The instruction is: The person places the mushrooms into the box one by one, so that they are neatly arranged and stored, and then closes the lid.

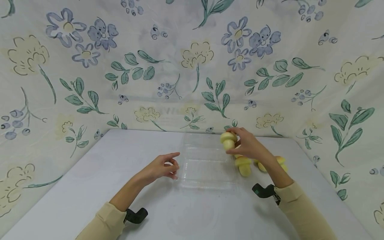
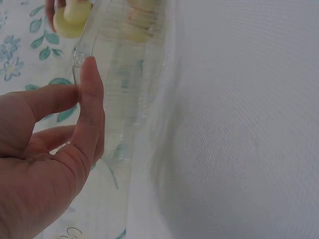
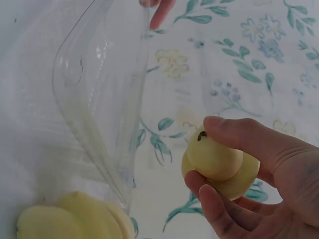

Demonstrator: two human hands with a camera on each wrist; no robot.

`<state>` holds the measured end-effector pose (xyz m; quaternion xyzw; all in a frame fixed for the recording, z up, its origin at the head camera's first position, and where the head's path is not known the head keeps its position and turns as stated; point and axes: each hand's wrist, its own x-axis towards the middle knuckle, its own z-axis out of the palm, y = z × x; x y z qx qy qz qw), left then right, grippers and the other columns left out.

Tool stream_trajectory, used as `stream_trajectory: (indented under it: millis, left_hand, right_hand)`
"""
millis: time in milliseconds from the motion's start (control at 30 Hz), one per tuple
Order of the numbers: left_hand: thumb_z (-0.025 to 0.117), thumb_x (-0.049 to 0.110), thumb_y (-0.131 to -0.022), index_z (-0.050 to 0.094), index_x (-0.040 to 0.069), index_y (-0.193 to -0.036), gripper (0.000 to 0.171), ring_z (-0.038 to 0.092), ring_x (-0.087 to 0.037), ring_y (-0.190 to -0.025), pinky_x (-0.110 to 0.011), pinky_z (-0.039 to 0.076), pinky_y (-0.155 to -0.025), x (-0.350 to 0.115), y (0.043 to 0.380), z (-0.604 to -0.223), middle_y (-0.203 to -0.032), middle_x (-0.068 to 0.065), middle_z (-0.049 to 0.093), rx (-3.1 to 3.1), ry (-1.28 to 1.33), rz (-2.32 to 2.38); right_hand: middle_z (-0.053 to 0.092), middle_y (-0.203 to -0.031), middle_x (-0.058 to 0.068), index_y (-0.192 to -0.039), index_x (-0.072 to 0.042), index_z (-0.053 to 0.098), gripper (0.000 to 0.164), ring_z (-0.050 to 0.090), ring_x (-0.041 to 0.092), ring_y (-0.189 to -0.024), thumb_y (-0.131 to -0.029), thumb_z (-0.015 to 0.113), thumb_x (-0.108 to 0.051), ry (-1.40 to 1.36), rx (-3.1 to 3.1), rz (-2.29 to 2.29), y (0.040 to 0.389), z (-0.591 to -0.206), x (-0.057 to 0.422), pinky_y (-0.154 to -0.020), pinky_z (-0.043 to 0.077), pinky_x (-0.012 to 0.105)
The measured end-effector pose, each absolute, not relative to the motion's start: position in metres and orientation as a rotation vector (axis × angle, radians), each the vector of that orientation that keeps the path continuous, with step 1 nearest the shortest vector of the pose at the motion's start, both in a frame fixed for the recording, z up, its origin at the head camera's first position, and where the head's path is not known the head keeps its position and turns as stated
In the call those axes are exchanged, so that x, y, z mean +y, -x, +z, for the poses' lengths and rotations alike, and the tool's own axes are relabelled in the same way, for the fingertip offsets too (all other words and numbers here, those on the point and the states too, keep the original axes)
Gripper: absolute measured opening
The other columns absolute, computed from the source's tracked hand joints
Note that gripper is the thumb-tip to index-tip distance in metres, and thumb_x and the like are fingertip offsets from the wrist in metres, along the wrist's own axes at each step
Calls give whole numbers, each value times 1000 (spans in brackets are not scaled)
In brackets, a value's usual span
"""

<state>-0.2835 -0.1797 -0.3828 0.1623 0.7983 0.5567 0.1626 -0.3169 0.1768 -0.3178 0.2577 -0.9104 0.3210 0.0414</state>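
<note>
A pale yellow toy mushroom [image 1: 228, 141] is held in the fingers and thumb of my right hand [image 1: 247, 144], above the right side of a clear plastic container [image 1: 207, 170]. In the right wrist view, a small dark mark shows on the stem of the toy mushroom [image 3: 214, 159]. My left hand [image 1: 159, 168] is at the container's left edge. From the left wrist, thumb and fingers of the left hand [image 2: 55, 149] appear to pinch the rim [image 2: 76, 64], though the exact contact is partly hidden.
More toy mushrooms lie on the white table [image 1: 192, 213] right of the container, one toy mushroom [image 1: 244, 166] close beside it and others, such as this yellow one [image 1: 281, 161], partly behind my right forearm. A floral cloth [image 1: 168, 73] hangs behind the table.
</note>
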Motion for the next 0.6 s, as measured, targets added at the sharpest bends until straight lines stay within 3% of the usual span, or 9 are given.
stream_trajectory:
  millis: [300, 600]
  left_hand:
    - [60, 6, -95, 27, -3, -152, 67, 64, -15, -76, -28, 62, -74, -180, 283, -381, -103, -12, 53, 2278, -480, 1585]
    - [60, 6, -95, 27, -3, -152, 67, 64, -15, -76, -28, 62, -74, -180, 283, -384, -103, -13, 53, 2274, -482, 1590]
  right_hand:
    - [50, -123, 15, -141, -9, 47, 75, 68, 21, -88, -77, 84, -18, -851, -2765, 1044, 320, -320, 157, -72, 59, 27]
    - [51, -121, 12, -141, -11, 47, 76, 67, 21, -88, -76, 85, -18, -870, -2793, 1108, 321, -323, 134, -78, 59, 29]
